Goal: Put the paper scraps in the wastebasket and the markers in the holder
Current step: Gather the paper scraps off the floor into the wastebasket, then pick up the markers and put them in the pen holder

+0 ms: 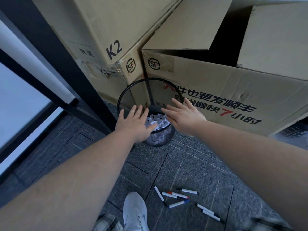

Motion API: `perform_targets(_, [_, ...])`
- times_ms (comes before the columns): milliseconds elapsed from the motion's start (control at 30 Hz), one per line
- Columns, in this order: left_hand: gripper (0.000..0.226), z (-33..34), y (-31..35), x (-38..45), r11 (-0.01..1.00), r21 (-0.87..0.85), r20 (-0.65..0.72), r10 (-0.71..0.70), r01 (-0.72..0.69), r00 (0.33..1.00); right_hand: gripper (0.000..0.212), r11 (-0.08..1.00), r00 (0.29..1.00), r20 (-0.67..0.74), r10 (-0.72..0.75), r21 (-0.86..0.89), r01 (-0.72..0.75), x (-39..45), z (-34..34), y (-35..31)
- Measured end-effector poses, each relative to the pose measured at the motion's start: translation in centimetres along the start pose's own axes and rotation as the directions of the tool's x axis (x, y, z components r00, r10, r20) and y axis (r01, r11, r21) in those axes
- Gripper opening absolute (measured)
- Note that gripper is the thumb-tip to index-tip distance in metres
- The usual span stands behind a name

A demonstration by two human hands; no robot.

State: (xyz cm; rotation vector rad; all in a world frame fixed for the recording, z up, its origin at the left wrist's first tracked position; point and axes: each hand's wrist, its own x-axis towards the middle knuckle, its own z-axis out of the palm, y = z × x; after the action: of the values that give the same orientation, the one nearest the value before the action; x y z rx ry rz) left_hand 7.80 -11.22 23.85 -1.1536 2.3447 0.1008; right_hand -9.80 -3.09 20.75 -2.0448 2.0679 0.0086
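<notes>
I am holding my left hand (135, 122) and right hand (181, 117) open and empty over the basket (126, 95), scraps (158, 121) inside. Shaking fingers clean before grabbing the markers (176, 196) on the floor.

Paper scraps (158, 121) in wastebasket (146, 90), boxes (216, 97) behind, markers (183, 198) on floor (191, 164) before it

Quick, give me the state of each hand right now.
Left hand: open, fingers spread, holding nothing, over the wastebasket.
Right hand: open, fingers spread, holding nothing, over the same wastebasket.
</notes>
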Motion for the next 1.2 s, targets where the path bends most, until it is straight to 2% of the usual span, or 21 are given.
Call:
perform_targets(267, [0.073, 5.7, 4.1, -5.1, 0.997, -0.043, -0.053, 0.063, -0.065, 0.997, 0.05, 1.0, 0.998, 0.058, 0.009, -0.009, -0.009, -7.1, 4.9, -0.5])
perform_targets(500, [0.071, 14.0, 7.0, -7.9, 0.995, -0.087, 0.066, 0.061, -0.056, 0.996, 0.05, 0.999, 0.981, 0.194, -0.023, 0.028, 0.018, -12.0, 11.7, -1.4])
perform_targets(833, [0.068, 23.5, 10.2, -6.2, 0.991, -0.135, 0.224, 0.051, -0.021, 0.973, 0.05, 1.0, 0.929, 0.371, 0.006, 0.003, -0.008, -14.8, 21.8, -0.3])
perform_targets(1033, [0.067, 27.0, 10.6, -3.8, 0.991, -0.13, 0.244, 0.02, 0.012, 0.97, 0.052, 0.999, 0.912, 0.408, 0.029, 0.003, -0.034, -14.0, 25.9, 0.6])
perform_targets(1200, [0.065, 29.1, 10.2, -2.7, 0.99, -0.12, 0.198, -0.044, 0.069, 0.979, 0.055, 0.999, 0.922, 0.387, 0.016, 0.025, -0.028, -13.6, 28.5, 0.6])
